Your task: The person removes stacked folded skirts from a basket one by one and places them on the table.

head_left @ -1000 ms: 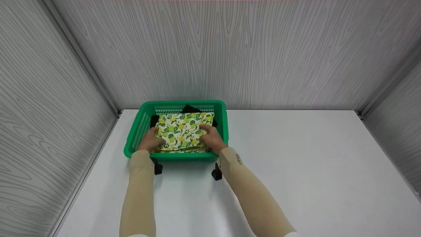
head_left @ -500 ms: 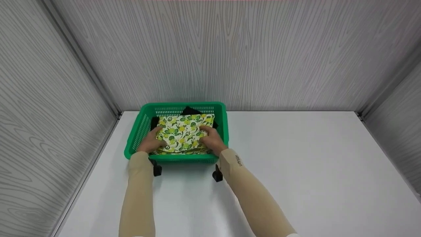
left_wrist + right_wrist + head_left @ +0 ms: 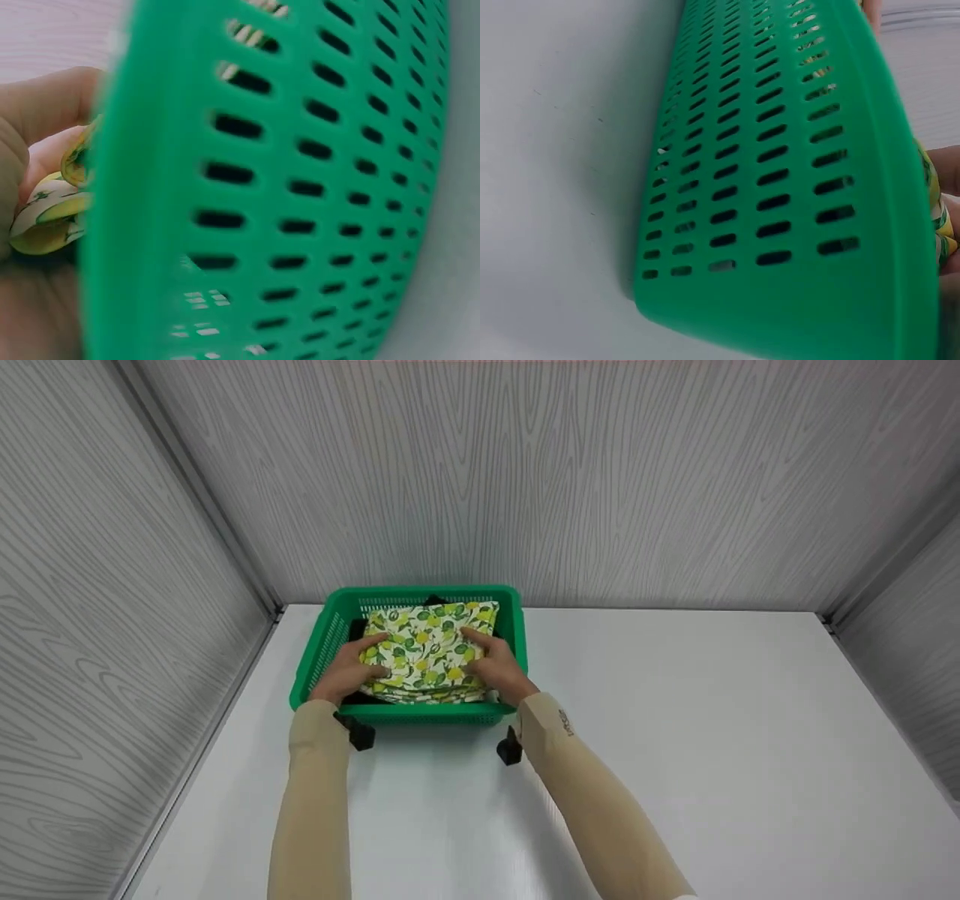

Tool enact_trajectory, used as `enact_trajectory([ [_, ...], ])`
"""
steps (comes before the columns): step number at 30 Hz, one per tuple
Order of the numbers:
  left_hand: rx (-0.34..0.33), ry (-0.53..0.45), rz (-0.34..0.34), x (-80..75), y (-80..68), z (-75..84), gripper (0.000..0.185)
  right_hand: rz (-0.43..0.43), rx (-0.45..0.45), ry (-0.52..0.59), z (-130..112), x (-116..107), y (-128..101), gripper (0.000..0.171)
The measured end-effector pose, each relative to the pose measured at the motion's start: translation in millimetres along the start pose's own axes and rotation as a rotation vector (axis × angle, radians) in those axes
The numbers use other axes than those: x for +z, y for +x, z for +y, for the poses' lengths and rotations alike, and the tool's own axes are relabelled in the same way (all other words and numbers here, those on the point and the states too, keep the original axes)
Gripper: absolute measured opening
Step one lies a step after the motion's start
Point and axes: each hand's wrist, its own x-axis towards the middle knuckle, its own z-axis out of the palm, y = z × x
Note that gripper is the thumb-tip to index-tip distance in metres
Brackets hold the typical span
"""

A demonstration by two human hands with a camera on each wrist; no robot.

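A folded cloth (image 3: 427,649) with a lemon-and-leaf print lies over the green plastic basket (image 3: 427,711), its layers stacked at the near edge. My left hand (image 3: 346,669) grips its left side, thumb on top. On the right side my right hand (image 3: 501,666) holds it the same way. In the left wrist view the basket's slotted wall covers most of the cloth and part of my left hand (image 3: 41,112). Only a sliver of my right hand (image 3: 949,169) and the cloth edge shows past the rim in the right wrist view.
Black fabric (image 3: 358,628) shows in the basket beneath the cloth. The basket stands on a white table (image 3: 675,735), close to the grey wood-grain back panel (image 3: 562,495). Another panel (image 3: 97,585) rises on the left. Black wrist-camera mounts (image 3: 361,736) hang below both wrists.
Both hands have moved the cloth slightly away and to the right, covering more of the black fabric at the back. The head view has also shifted a little.
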Motion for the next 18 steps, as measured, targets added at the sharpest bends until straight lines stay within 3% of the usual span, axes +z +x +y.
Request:
enact_trajectory([
  [9,0.072,-0.092,0.074,14.6,-3.4,23.2,0.069,0.01,-0.025,0.06,-8.6,-29.4,-12.6,0.074],
  [18,0.165,-0.216,0.127,40.9,-19.7,43.0,0.071,0.02,-0.053,0.126,-8.0,-60.6,-36.0,0.076],
])
